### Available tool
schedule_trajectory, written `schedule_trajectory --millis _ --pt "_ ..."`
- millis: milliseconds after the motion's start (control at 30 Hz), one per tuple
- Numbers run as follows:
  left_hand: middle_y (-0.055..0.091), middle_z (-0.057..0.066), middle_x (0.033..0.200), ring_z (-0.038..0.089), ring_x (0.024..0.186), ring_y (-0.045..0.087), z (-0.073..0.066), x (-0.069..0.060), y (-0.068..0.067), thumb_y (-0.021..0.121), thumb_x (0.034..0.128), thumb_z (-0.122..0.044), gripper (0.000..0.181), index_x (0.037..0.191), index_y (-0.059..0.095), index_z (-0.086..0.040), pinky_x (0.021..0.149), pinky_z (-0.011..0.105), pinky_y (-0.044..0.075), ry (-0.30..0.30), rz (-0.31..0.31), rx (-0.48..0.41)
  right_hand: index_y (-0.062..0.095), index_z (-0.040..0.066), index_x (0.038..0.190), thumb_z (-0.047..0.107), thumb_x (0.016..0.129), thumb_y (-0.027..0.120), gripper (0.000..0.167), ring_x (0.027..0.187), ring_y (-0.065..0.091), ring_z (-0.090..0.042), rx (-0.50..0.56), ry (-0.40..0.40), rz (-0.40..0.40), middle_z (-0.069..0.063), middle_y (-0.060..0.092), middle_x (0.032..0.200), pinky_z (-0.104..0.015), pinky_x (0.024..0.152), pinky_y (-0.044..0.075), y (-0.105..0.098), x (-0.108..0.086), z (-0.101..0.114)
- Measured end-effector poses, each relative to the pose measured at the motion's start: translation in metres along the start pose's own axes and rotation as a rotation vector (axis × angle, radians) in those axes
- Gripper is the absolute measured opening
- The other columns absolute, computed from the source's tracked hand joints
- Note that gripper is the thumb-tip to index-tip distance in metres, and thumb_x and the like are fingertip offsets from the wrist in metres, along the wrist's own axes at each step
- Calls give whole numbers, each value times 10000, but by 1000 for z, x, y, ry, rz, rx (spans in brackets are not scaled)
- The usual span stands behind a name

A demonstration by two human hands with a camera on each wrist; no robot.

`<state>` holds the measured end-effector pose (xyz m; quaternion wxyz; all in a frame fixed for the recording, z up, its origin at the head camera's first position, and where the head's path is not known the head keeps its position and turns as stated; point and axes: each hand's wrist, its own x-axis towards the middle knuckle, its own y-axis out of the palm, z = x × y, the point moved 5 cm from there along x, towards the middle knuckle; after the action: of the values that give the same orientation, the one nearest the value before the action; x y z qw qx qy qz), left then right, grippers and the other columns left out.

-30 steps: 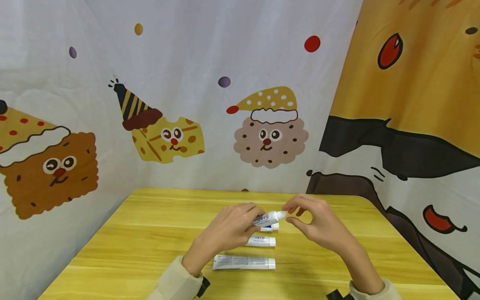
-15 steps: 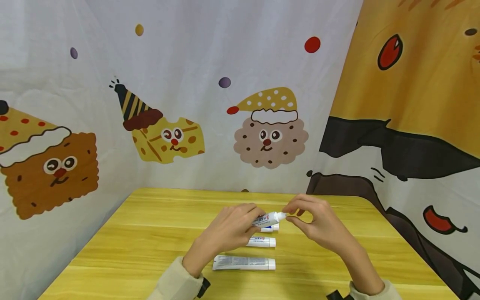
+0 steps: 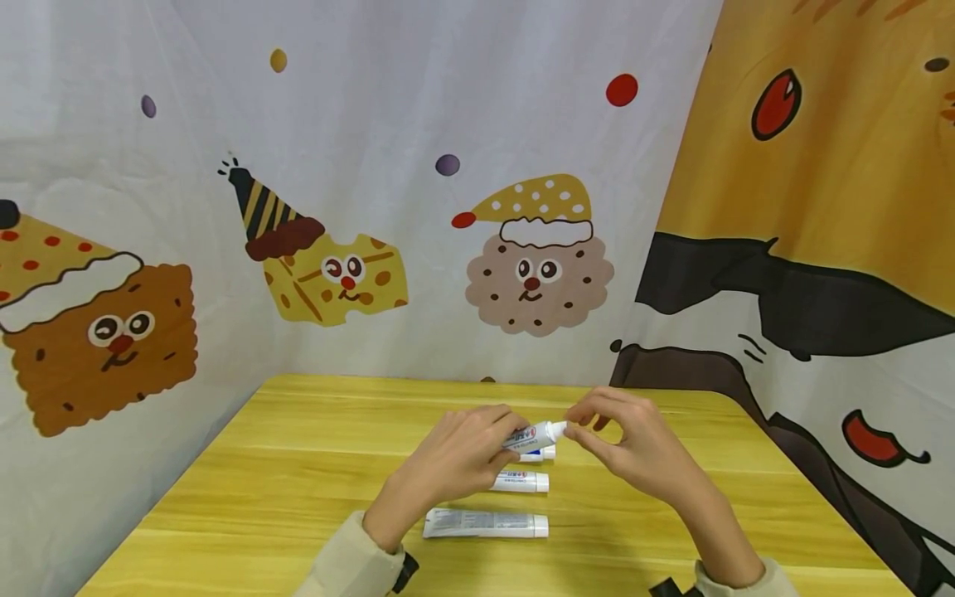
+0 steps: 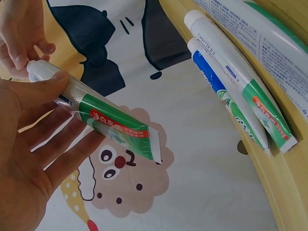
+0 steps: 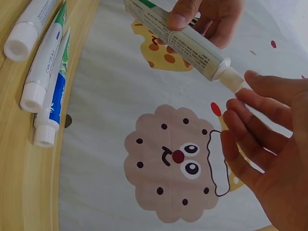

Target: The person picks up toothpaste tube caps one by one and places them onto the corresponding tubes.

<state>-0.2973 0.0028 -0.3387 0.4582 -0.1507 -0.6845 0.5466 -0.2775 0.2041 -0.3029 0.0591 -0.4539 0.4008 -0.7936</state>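
A toothpaste tube (image 4: 118, 122), white with a green end, is held above the table, tilted. My left hand (image 3: 462, 452) grips its body between thumb and fingers. My right hand (image 3: 630, 444) is at the tube's narrow white tip (image 5: 232, 79), which thumb and index finger pinch; the fingertips partly hide it. In the right wrist view the other right fingers are loosely bent, apart from the tube. Below my hands lie more toothpaste tubes: a near one (image 3: 485, 523), a middle one (image 3: 525, 481) and a far blue-marked one (image 3: 539, 455), partly hidden by the left hand and held tube.
The wooden table (image 3: 298, 464) has a yellow grain and a rounded far edge. Behind it hangs a white curtain (image 3: 373, 99) printed with cartoon snacks. An orange and black print (image 3: 813, 215) covers the curtain's right side.
My right thumb and index finger have drawn in closely on the tube's white tip. The left hand and the tubes on the table stay in place.
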Motion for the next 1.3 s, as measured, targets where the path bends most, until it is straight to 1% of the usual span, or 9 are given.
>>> schedule_trajectory --millis 233,400,500,667,800,900,1100,1200,1300 --pt "719 -60 1139 30 835 646 1 0 -1 733 972 -270 289 1241 696 -171 678 158 516 -9 6 -11 749 208 992 -89 758 845 390 888 667 -92 39 -74 -21 90 728 997 -217 726 566 -2 0 5" --pt "720 -61 1120 25 817 636 0 1 -1 735 970 -268 291 1240 698 -168 665 149 505 -7 3 -8 771 177 978 -162 715 830 432 915 670 -102 29 -108 -41 52 729 1019 -119 770 521 -1 0 6" --pt "721 -61 1117 24 814 636 -1 1 -1 736 970 -269 290 1239 699 -167 661 145 502 -4 2 -6 773 178 969 -156 720 831 421 896 669 -100 26 -108 -47 61 731 1003 -104 771 511 -1 0 5" --pt "720 -60 1120 24 807 631 -1 1 -2 735 970 -271 292 1240 696 -167 654 145 497 -2 -1 -4 764 198 979 -97 770 833 369 861 661 -83 34 -104 -49 80 737 978 -155 747 534 -1 1 6" --pt "718 -60 1120 27 809 636 -2 1 -2 732 973 -279 302 1251 693 -168 652 149 500 0 -1 6 766 201 968 -55 812 819 304 820 643 -54 38 -101 -49 82 737 944 -150 737 527 -1 1 6" --pt "719 -61 1133 34 828 653 -2 0 -2 729 975 -280 301 1253 692 -170 664 154 512 2 -2 11 769 206 949 -8 842 814 243 794 627 -25 23 -75 -44 108 726 920 -152 724 529 0 1 5" --pt "721 -56 1149 52 859 674 -2 0 -2 730 974 -282 304 1256 690 -172 684 167 530 5 -5 16 767 237 933 89 895 795 156 795 614 9 -22 6 -10 163 705 914 -234 696 562 2 0 1" --pt "721 -54 1144 49 858 669 -2 0 -1 730 974 -280 307 1257 689 -169 690 168 530 3 0 13 766 223 963 86 888 802 160 840 638 -20 -20 8 -10 146 716 954 -260 709 575 1 0 1" --pt "720 -54 1142 45 853 663 -1 0 -1 731 974 -277 305 1255 690 -168 689 164 527 -1 3 7 761 209 1000 10 842 821 262 898 657 -59 0 -28 -26 113 726 1011 -246 729 575 -1 1 3"
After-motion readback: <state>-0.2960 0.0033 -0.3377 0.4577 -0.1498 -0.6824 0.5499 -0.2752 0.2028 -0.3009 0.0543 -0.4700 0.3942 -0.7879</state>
